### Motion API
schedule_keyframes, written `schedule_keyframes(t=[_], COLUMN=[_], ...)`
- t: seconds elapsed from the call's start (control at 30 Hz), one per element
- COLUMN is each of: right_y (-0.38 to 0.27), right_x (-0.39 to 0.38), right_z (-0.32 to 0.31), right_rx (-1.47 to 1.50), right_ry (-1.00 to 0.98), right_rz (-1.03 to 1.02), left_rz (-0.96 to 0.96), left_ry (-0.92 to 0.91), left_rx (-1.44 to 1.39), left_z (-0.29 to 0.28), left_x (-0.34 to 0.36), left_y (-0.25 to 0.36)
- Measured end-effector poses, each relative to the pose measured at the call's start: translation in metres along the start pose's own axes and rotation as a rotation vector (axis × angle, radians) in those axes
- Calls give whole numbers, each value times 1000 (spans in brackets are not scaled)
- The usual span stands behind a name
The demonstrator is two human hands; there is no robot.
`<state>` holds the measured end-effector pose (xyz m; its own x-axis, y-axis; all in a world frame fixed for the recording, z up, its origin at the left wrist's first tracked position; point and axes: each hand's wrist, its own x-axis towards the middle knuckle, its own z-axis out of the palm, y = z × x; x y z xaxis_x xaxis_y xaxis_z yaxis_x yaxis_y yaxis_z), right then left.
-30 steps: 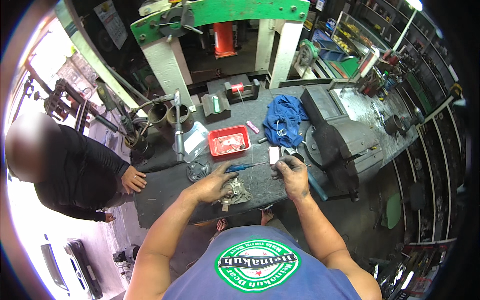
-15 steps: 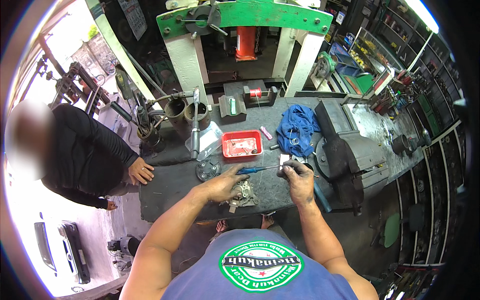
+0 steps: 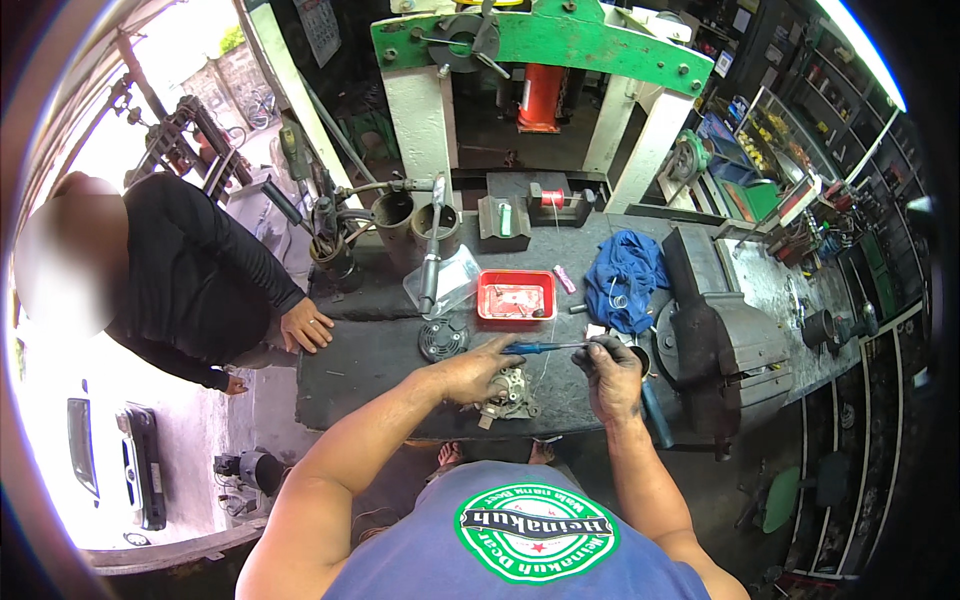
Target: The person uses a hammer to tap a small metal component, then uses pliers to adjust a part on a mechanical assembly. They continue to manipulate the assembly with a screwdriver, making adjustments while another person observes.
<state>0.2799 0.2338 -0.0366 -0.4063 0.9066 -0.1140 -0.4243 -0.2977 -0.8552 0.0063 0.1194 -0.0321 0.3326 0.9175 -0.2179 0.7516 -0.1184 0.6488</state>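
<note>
My left hand (image 3: 480,370) is closed on the blue-handled screwdriver (image 3: 525,348), just over a silver cast metal part (image 3: 505,398) at the bench's front. My right hand (image 3: 612,375) is closed in a pinch at the screwdriver's tip; what its fingertips hold is too small to name. Behind my left hand lies a round dark slotted cover (image 3: 444,338). A red tray (image 3: 484,295) with small bits in it sits farther back, near a pink packet (image 3: 564,279) and a blue cloth (image 3: 625,270).
A person in black (image 3: 190,290) leans a hand (image 3: 306,325) on the bench (image 3: 350,385) at my left. A vise (image 3: 730,355) and blue-handled tool (image 3: 653,410) are at right. Tool cans (image 3: 390,225) and a green press frame (image 3: 540,38) stand behind. A car (image 3: 145,465) is outside.
The view has shifted, so the scene sits farther right in the picture. My right fingers have come closer to the screwdriver's tip and now meet it.
</note>
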Motion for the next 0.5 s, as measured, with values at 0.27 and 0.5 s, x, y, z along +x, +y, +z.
schedule_keyframes(t=[0.27,0.5], right_y=[6,22], right_x=[1,1], right_z=[4,7], right_rx=[50,21], right_ry=[-94,-115], right_rz=[-37,36], left_rz=[9,-12], left_ry=[14,-14], left_rx=[-31,-29], left_z=[0,-4], left_x=[0,-1], left_y=[0,4])
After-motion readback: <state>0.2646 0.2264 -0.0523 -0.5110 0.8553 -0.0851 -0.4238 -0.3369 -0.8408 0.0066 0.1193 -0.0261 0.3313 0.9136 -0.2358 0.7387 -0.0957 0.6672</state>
